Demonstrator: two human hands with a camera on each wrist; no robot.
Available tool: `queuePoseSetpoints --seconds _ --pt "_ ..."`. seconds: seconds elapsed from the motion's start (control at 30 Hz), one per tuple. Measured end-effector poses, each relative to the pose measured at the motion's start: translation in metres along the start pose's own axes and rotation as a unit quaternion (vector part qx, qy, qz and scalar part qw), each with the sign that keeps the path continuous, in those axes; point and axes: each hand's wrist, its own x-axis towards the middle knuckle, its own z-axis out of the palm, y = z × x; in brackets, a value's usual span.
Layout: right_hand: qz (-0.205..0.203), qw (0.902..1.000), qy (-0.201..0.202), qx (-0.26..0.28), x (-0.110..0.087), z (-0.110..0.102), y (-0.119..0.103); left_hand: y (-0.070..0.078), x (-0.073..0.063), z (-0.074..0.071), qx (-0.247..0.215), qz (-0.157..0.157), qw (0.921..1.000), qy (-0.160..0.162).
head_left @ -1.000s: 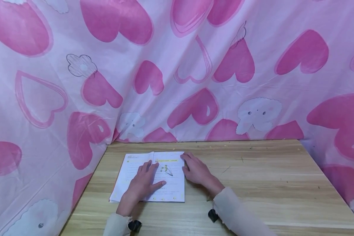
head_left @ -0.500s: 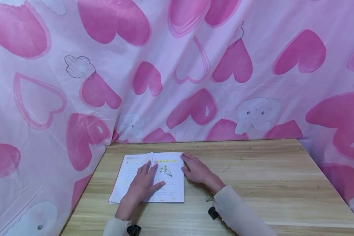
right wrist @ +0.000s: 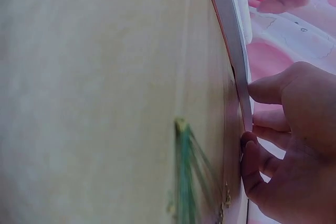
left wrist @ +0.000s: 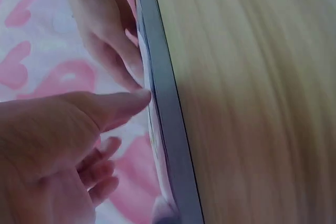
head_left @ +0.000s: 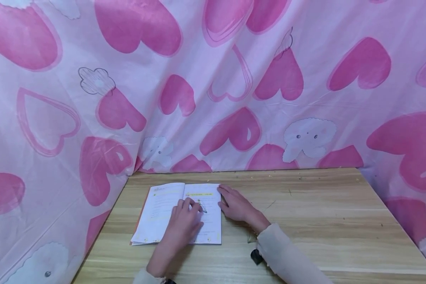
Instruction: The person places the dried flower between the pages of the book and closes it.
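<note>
Since a second ago the left hand [head_left: 182, 225] has slid from lying flat across the booklet [head_left: 179, 211] toward the 1 o'clock side of the page, and its fingers have curled: the grip now looks narrow, fingertips bunched at the small green drawing near the fold, though the head view does not show whether they pinch a page. I judge this a shift from pressing the pages flat to working at a single leaf.

The right hand [head_left: 236, 205] has stayed put, its grip relaxed and open, fingers resting against the booklet's 3 o'clock edge.

The booklet lies open on the surface [head_left: 305, 221], toward 10 o'clock of it, near the curtain [head_left: 213, 86]. It is thin, soft-covered white paper with yellow headings and an orange cover edge. The surface is pale wood-grain laminate, smooth and faintly scuffed. The curtain is thin, creased cloth printed with pink hearts.
</note>
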Motion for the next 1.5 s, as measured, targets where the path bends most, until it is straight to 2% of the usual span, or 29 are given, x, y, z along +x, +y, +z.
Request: queuePoseSetpoints --seconds 0.13,0.23,0.3,0.5,0.63,0.73,0.9,1.0,1.1,1.2,1.37,1.5 --pt "-0.007 1.0000 0.004 -0.005 0.000 0.001 0.001 0.013 0.000 0.005 -0.083 0.041 0.9946 -0.047" --pt "-0.008 1.0000 0.003 -0.002 0.000 0.001 0.002 0.020 -0.001 0.010 -0.141 0.038 0.9849 -0.093" --pt "-0.007 1.0000 0.002 -0.001 0.000 0.001 0.002 0.022 -0.001 0.012 -0.163 0.031 0.9800 -0.110" --pt "-0.008 1.0000 0.001 0.001 0.001 0.002 0.003 0.023 0.001 0.012 -0.187 0.017 0.9746 -0.123" --pt "-0.009 0.9999 0.002 0.005 0.000 0.001 0.004 0.023 0.002 0.009 -0.175 0.016 0.9760 -0.129" --pt "-0.007 0.9999 0.004 0.008 -0.001 0.000 0.003 0.024 0.002 0.008 -0.157 0.026 0.9793 -0.125" --pt "-0.016 0.9997 0.014 0.011 -0.001 0.000 0.003 0.024 0.003 0.007 -0.141 0.050 0.9836 -0.101" --pt "-0.017 0.9995 0.022 0.014 -0.002 0.000 0.004 0.023 0.003 0.006 -0.159 0.038 0.9822 -0.093" --pt "-0.003 0.9992 0.027 0.028 -0.001 0.002 0.004 0.022 0.002 0.006 -0.185 0.011 0.9780 -0.095" --pt "0.013 0.9989 0.024 0.038 -0.001 0.002 0.004 0.022 0.002 0.002 -0.206 -0.005 0.9747 -0.087" --pt "0.002 0.9991 0.026 0.035 0.001 0.002 0.004 0.023 0.001 -0.010 -0.233 -0.008 0.9715 -0.043" --pt "-0.015 0.9990 0.030 0.029 0.001 0.002 0.005 0.024 0.001 -0.025 -0.238 -0.013 0.9712 -0.014"
